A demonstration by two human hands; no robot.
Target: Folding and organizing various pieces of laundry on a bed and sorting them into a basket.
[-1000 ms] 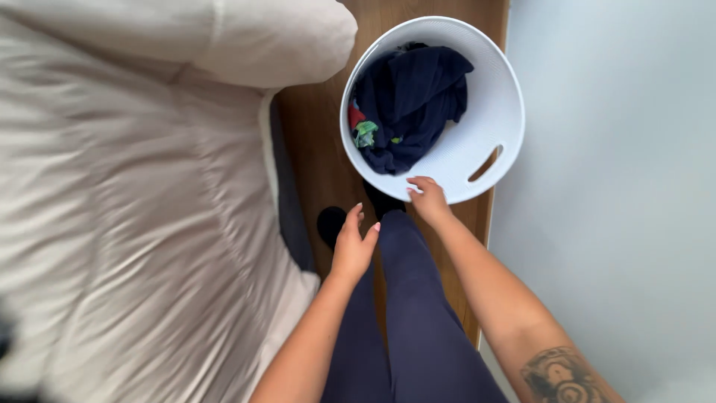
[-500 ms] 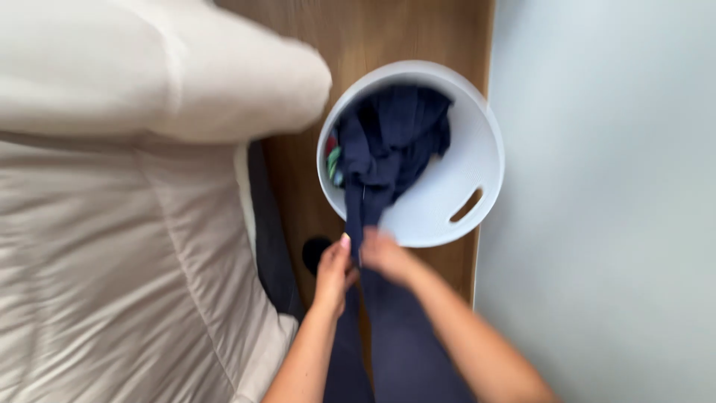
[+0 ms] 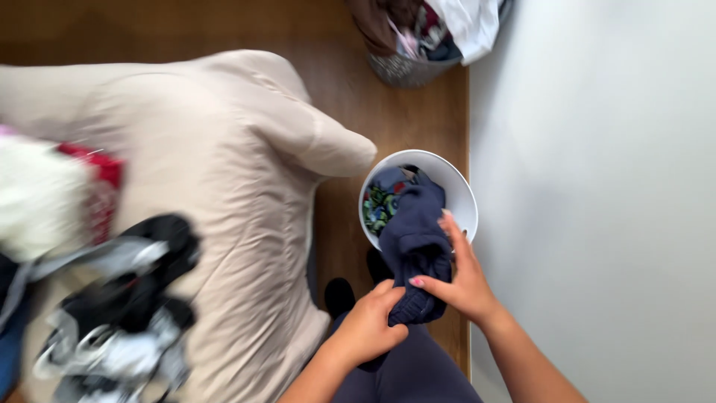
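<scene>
A plain pale wall [image 3: 597, 186] fills the right; a strip of brown wood floor [image 3: 335, 119] runs beside it; a bed [image 3: 186, 186] with beige bedding lies left, a pillow [image 3: 313, 142] at its far corner; soft, even light.

Place: a home bedroom is showing here.
Evidence: a bed [image 3: 224, 186] under beige bedding is sitting beside a wood floor [image 3: 418, 112], with laundry baskets [image 3: 462, 198] lining the wall [image 3: 597, 186].
</scene>
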